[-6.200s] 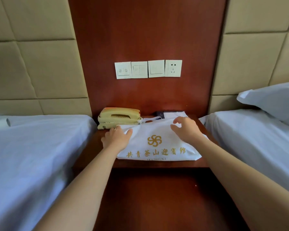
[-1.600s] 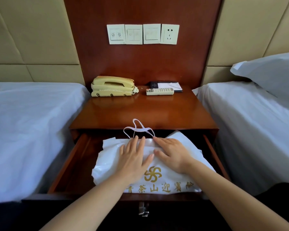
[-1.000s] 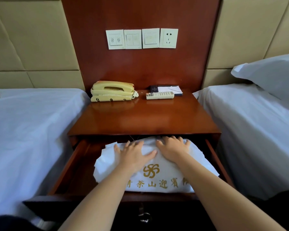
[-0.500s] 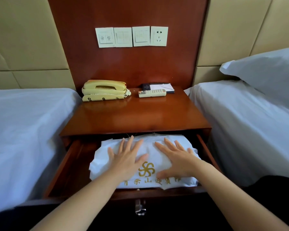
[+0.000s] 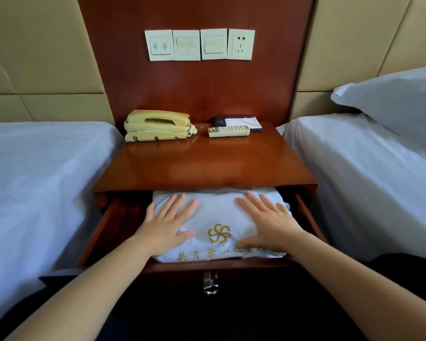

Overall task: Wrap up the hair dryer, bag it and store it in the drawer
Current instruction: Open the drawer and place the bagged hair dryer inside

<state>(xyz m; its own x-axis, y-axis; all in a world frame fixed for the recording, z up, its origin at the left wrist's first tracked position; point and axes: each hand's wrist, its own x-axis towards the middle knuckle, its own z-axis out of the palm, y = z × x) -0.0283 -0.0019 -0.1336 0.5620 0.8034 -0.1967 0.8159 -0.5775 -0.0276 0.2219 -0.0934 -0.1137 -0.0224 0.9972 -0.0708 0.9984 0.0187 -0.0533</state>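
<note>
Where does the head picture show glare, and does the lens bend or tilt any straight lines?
Head view: soft glare lies on the polished nightstand top, which mirrors the telephone. Head view, lens: the wooden back panel has side edges that lean outward toward the top, likely the wide angle. Head view, focus: the left hand, right hand and white bag look sharp and evenly lit.

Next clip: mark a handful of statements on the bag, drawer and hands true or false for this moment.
1. The white bag lies in the open drawer. True.
2. The left hand is curled into a fist. False: it presses flat on the bag.
3. The right hand lies flat on the bag, fingers straight. True.
4. The bedside cabinet holds nothing on top. False: a telephone and a remote lie on the nightstand top.
</note>
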